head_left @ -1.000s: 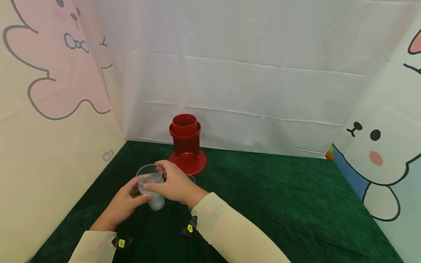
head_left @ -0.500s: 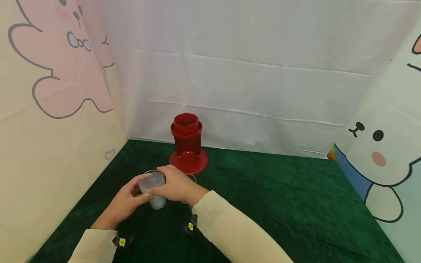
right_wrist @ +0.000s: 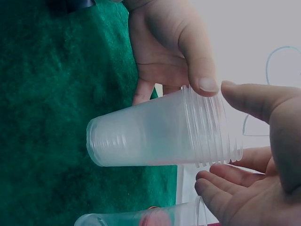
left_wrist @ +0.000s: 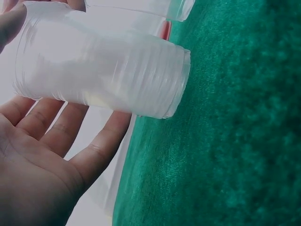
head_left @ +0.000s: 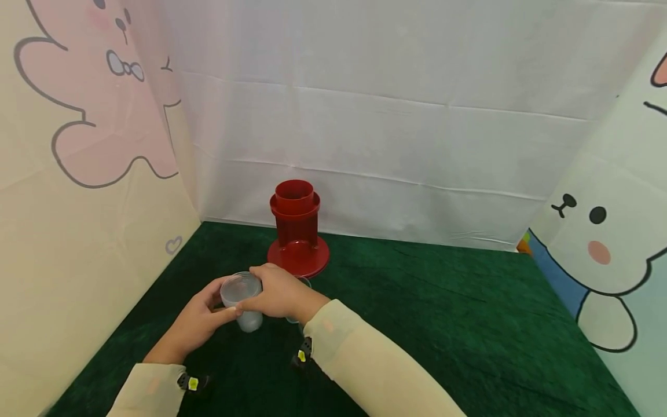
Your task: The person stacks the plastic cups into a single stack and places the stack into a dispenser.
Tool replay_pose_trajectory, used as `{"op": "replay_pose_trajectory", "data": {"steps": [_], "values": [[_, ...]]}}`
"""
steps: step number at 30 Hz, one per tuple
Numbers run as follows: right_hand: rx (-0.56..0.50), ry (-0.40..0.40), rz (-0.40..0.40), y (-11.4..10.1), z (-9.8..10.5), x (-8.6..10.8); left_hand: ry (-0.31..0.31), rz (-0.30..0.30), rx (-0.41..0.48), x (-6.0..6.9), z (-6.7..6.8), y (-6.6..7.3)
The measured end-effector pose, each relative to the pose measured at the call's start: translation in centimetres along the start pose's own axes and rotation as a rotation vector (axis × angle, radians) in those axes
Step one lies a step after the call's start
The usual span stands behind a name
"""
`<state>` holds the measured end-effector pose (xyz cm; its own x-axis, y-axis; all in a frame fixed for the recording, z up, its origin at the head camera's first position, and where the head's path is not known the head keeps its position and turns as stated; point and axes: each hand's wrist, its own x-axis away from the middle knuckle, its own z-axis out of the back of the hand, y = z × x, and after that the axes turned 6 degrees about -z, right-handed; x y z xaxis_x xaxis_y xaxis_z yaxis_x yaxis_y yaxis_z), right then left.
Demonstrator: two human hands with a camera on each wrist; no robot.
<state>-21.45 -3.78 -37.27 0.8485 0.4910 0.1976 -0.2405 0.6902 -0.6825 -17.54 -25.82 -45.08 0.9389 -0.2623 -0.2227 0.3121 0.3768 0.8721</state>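
Observation:
Both hands hold a nested stack of clear plastic cups (head_left: 249,318) (left_wrist: 103,66) (right_wrist: 150,129), upright in the head view. My left hand (head_left: 190,324) (left_wrist: 51,165) (right_wrist: 164,47) grips it from the left, thumb near the rims. From the right, my right hand (head_left: 283,296) (right_wrist: 263,183) grips the rim end, thumb tip close to the left thumb. Partly hidden behind the right hand is another clear cup (head_left: 305,282) (right_wrist: 113,219), separate from the stack.
A red cylindrical stand with a round base (head_left: 297,234) stands at the back of the green cloth (head_left: 443,313), just beyond the hands. A white curtain (head_left: 365,127) hangs behind, with cartoon-printed sheets (head_left: 104,231) at left and right.
The right hand has lowered slightly; the clear cup it raised above the stack a second ago now sits down in it. The left hand keeps its grip.

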Motion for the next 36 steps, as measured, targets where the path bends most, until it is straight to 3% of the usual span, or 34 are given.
{"op": "replay_pose_trajectory", "data": {"steps": [9,17,23,36], "values": [[0.04,0.011,0.004,0.0,0.0,-0.1,-0.002,-0.003,-0.001,0.0,0.0,-0.1],[0.03,-0.012,0.057,0.1,0.5,0.8,0.0,-0.007,-0.002,0.0,-0.2,-0.1],[-0.018,-0.008,0.093,0.5,1.2,2.2,0.007,0.009,-0.013,0.0,-0.3,0.0],[-0.244,0.045,0.132,2.0,3.2,5.5,0.013,0.023,-0.003,0.0,-0.2,0.3]]}}
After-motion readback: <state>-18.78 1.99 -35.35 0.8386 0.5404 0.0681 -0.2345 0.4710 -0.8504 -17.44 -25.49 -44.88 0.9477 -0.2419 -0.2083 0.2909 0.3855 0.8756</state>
